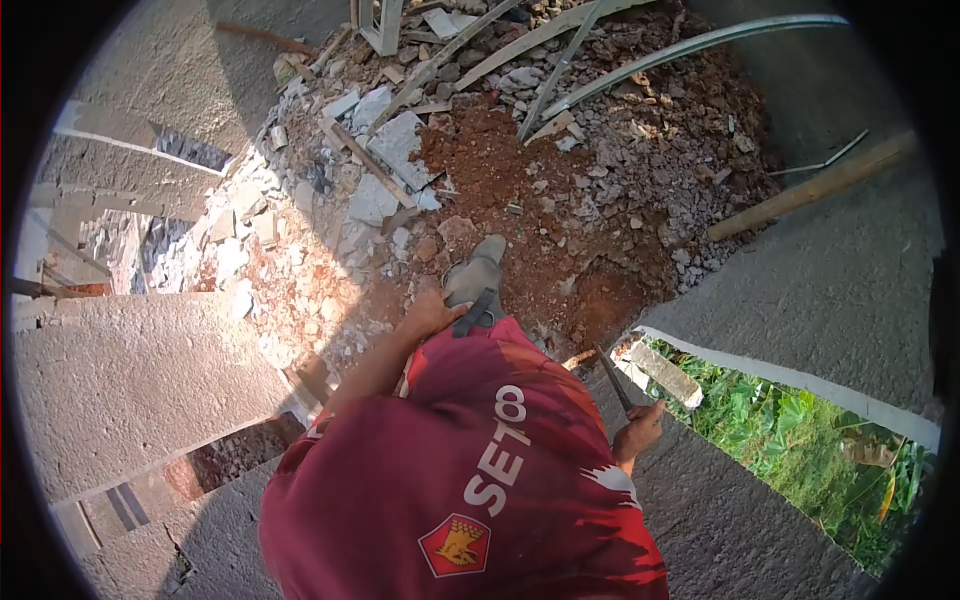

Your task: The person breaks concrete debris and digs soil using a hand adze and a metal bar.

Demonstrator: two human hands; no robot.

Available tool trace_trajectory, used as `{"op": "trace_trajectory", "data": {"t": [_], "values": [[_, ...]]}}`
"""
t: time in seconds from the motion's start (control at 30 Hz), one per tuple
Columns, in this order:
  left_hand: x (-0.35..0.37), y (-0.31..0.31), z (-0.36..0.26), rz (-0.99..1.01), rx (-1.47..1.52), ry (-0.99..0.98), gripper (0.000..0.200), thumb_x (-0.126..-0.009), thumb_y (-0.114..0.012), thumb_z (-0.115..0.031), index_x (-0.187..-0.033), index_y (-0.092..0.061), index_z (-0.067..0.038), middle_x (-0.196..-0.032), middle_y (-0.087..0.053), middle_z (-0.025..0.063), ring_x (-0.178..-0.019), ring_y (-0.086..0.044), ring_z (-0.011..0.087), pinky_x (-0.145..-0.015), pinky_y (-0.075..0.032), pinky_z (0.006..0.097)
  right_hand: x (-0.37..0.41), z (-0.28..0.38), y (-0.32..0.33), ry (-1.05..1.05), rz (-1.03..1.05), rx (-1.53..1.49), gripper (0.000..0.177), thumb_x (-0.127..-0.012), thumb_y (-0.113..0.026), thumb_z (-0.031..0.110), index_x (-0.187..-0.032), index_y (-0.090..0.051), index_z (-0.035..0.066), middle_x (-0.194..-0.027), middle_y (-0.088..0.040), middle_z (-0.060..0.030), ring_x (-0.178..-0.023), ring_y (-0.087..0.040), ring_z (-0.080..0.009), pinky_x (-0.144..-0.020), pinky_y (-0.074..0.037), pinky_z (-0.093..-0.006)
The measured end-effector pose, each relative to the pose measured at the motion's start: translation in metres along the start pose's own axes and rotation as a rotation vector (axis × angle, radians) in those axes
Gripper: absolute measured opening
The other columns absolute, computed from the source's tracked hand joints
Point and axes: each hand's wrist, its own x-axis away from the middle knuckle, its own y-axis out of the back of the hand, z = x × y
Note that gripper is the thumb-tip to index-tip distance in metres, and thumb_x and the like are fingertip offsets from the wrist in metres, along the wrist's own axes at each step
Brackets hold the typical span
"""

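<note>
My left hand (430, 314) is beside my lower leg, just behind a dusty grey shoe (478, 268). Its fingers look curled against a short dark strap-like piece (474, 314); what they hold is partly hidden. At my right side, my right hand (640, 432) is closed around the lower end of a dark, narrow, tapered metal tool (614, 380). The tool's thin end points up and forward, close to the edge of a wall opening. My maroon printed shirt (420, 480) covers much of the lower view.
Reddish soil (490, 150) and broken rubble (250, 240) spread ahead. Wooden strips (370, 160) and a bent metal channel (690, 55) lie across it. A wooden pole (815, 187) leans at right. Rough concrete walls (800, 290) flank me, with green plants (790, 430) beyond an opening.
</note>
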Motion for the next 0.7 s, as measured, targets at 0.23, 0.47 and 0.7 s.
{"op": "trace_trajectory", "data": {"t": [0.23, 0.47, 0.7], "values": [[0.029, 0.0, -0.002, 0.062, 0.839, 0.138, 0.068, -0.085, -0.06, -0.057, -0.121, -0.062, 0.0, -0.111, -0.066, 0.0161, -0.094, -0.065, 0.0219, -0.085, -0.05, 0.0337, -0.003, -0.061, -0.006, -0.181, 0.041, 0.119, 0.058, -0.096, -0.051, 0.039, -0.052, -0.052, 0.001, -0.051, -0.052, -0.0075, -0.049, -0.048, -0.0162, -0.059, -0.039, -0.0321], [0.048, -0.083, 0.06, -0.09, 0.674, 0.2, 0.051, -0.09, -0.057, -0.049, -0.119, -0.065, -0.007, -0.106, -0.068, 0.0167, -0.101, -0.064, 0.0272, -0.088, -0.048, 0.0352, 0.029, -0.079, -0.013, -0.372, 0.226, 0.467, 0.055, -0.094, -0.055, 0.039, -0.053, -0.053, 0.002, -0.051, -0.049, -0.0019, -0.047, -0.044, -0.0129, -0.047, -0.033, -0.0317], [0.191, -0.245, 0.134, -0.03, 0.385, 0.228, 0.041, -0.09, -0.05, -0.04, -0.115, -0.064, -0.011, -0.11, -0.065, 0.0202, -0.105, -0.061, 0.036, -0.089, -0.048, 0.0421, 0.002, -0.115, 0.02, -0.255, 0.491, 0.319, 0.052, -0.091, -0.058, 0.039, -0.054, -0.055, 0.003, -0.05, -0.048, -0.001, -0.047, -0.042, -0.0113, -0.045, -0.031, -0.0305]]}}
